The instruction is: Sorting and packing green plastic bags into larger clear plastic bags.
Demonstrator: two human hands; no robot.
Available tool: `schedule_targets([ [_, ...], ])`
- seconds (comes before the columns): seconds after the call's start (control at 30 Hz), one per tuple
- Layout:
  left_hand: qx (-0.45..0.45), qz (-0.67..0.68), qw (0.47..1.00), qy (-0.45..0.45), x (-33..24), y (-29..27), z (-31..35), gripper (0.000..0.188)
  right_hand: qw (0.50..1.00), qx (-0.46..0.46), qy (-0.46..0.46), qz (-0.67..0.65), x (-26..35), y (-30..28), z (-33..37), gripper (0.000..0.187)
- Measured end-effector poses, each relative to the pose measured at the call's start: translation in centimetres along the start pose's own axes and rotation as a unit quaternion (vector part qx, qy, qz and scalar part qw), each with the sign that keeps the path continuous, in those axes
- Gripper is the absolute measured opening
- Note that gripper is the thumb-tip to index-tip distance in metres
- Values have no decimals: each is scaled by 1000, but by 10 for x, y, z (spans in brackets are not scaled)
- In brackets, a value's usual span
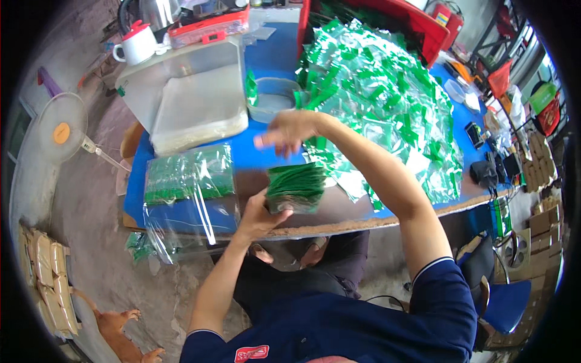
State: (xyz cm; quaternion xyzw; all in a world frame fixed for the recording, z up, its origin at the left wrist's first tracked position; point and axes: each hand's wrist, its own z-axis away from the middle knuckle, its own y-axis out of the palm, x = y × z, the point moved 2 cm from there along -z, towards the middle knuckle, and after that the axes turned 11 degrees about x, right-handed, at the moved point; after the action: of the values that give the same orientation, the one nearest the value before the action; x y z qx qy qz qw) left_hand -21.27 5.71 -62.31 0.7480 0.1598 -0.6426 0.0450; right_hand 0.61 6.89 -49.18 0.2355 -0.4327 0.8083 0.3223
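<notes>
My left hand (pixel 260 216) grips a thick stack of green packets (pixel 295 186) from below, near the table's front edge, with the thumb across its near side. Above that stack is my right hand (pixel 289 134), slightly blurred, its fingers apart and nothing seen in them. To the left, a large clear plastic bag (pixel 209 215) holds rows of green packets (pixel 187 175), and its loose end hangs over the table edge. A big heap of loose green-and-clear packets (pixel 387 115) spreads over the right side, partly beneath my right forearm.
On the blue table (pixel 251 158) stand a round clear tub (pixel 272 109) and a pile of clear plastic bags (pixel 200 106). A red crate (pixel 439 33) lies behind the heap. A white mug (pixel 136 45) is far left. A fan (pixel 62 130) and a brown dog (pixel 118 333) are left, off the table.
</notes>
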Motion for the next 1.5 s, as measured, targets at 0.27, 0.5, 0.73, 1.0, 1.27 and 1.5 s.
schedule_targets([
  [0.27, -1, -30, 1000, 4, -3, 4, -7, 49, 901, -430, -51, -18, -60, -68, -133, 81],
  [0.5, 5, -20, 1000, 0, 0, -5, -9, 50, 923, -376, -72, 29, -59, -76, -151, 78],
  [0.73, -14, -61, 998, 13, -3, -7, -8, 54, 924, -376, -61, -18, -62, -70, -156, 57],
  [1.0, -14, -71, 997, 14, -5, 11, -5, 45, 835, -509, -48, -203, -95, -77, -134, 33],
  [1.27, -28, 12, 997, 67, 13, 4, -4, 79, 716, -601, -222, -279, -47, -60, 13, 29],
  [1.5, -52, -83, 992, 79, -1, -2, -27, 112, 747, -558, -322, -164, -84, 131, 90, 40],
])
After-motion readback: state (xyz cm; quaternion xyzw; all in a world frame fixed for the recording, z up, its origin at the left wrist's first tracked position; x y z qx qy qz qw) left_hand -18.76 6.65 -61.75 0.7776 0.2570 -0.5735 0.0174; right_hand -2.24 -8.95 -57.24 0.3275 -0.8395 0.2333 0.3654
